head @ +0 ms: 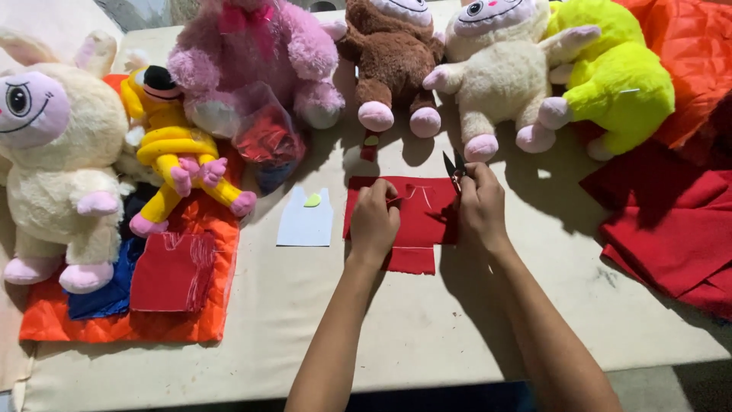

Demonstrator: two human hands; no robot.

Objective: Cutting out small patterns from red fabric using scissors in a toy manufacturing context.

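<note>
A piece of red felt (412,229) with white chalk lines lies flat on the beige table (427,320). My left hand (374,221) rests on its left part, fingers curled, pinching the fabric near the upper edge. My right hand (480,206) sits at the felt's right edge and grips a small pair of dark scissors (454,168), blades pointing up and slightly apart. A white paper pattern (305,217) with a small green leaf-shaped piece (313,200) on it lies just left of the felt.
Plush toys line the back: a cream rabbit (61,152), yellow doll (175,152), pink bear (252,61), brown monkey (393,61), cream monkey (496,69), neon-yellow toy (618,76). A plastic bag of red scraps (267,141), orange quilted cloth (122,320), red fabric stack (671,229).
</note>
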